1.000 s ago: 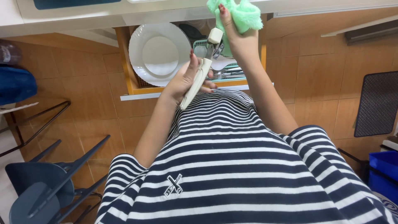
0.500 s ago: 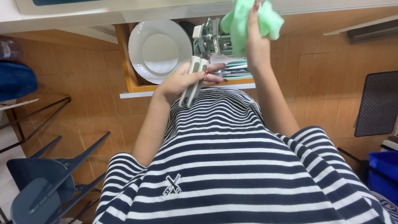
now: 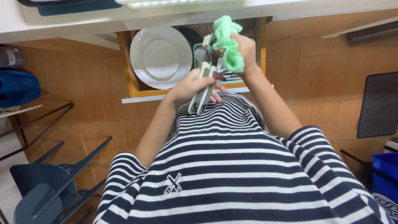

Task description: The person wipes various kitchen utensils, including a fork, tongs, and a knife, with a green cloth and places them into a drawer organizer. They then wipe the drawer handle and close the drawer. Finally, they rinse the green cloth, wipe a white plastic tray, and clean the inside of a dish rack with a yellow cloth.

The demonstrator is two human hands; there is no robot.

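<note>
I see the left hand (image 3: 195, 85) closed around the two pale handles of a kitchen tool (image 3: 204, 85), which looks like a can opener or a pair of tongs; I cannot tell which. The handles point down toward 7 o'clock, and the metal head stands up at 12 o'clock from the hand. The right hand (image 3: 245, 52) is at 1 o'clock from the left one and grips one green cloth (image 3: 226, 43), bunched, which presses against the head of the tool. The two hands are near each other, joined through the tool and the cloth.

Behind the hands there is one open wooden drawer (image 3: 126, 62). Its white front edge runs just under the left hand, at 6 o'clock, touching or almost touching the striped shirt (image 3: 232, 166). Inside it I count one white plate (image 3: 161, 57) at 10 o'clock from the left hand, and one greenish cutlery basket (image 3: 198, 54) directly behind the tool; the pieces in it are too hidden to count. The white counter edge (image 3: 83, 20) closes the top, at 12 o'clock.

Open room is mostly to the right, at 3 o'clock, over the brown tile floor (image 3: 315, 74). At 8 o'clock stands one dark blue chair (image 3: 45, 186), well apart, and at 4 o'clock one blue crate (image 3: 385, 170).
</note>
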